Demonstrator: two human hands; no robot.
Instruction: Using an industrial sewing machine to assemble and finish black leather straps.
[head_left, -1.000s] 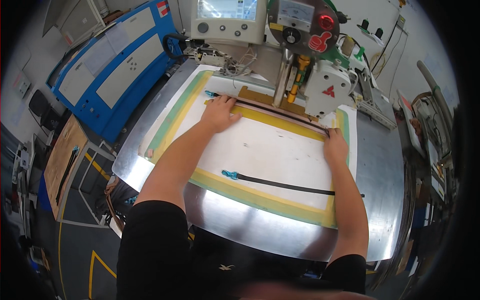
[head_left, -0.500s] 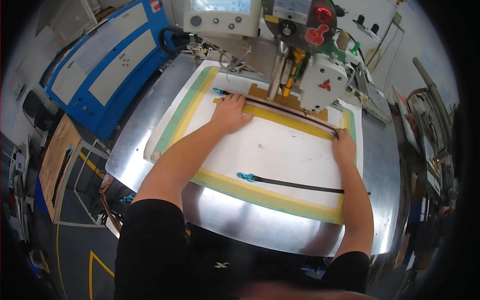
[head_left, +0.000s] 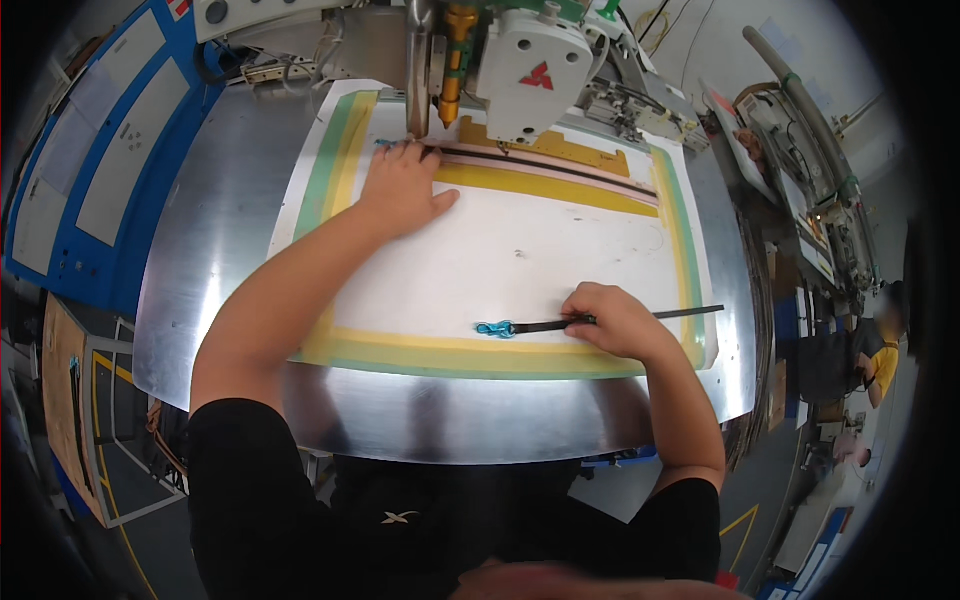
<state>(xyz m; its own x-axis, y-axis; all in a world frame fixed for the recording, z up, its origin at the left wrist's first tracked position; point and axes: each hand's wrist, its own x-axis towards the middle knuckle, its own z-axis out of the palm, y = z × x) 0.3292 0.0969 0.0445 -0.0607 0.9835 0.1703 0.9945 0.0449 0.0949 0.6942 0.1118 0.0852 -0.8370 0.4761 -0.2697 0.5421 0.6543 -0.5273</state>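
My left hand (head_left: pixel 408 190) lies at the left end of a black strap (head_left: pixel 560 168), its fingertips pressing there and its thumb spread aside. This strap runs along a slot in a yellow-and-pink fixture (head_left: pixel 550 187), with a bit of blue hardware (head_left: pixel 384 143) showing past my fingers. Nearer to me, my right hand (head_left: pixel 612 320) pinches a second black strap (head_left: pixel 685 312) around its middle. A shiny blue metal clip (head_left: pixel 495 329) is at that strap's left end, resting on the white sheet (head_left: pixel 450 275); its right end reaches past the taped border.
A white machine head (head_left: pixel 535 75) and a gold pointed tool (head_left: pixel 453 75) hang just over the fixture. Green and yellow tape edges the sheet on a metal table (head_left: pixel 400 415). A blue cabinet (head_left: pixel 120 250) stands left; a person (head_left: pixel 880 365) is far right.
My right hand has left the far strap's right end, come toward me and taken hold of the nearer strap, tilting its right part upward. My left hand stays at the far strap's left end.
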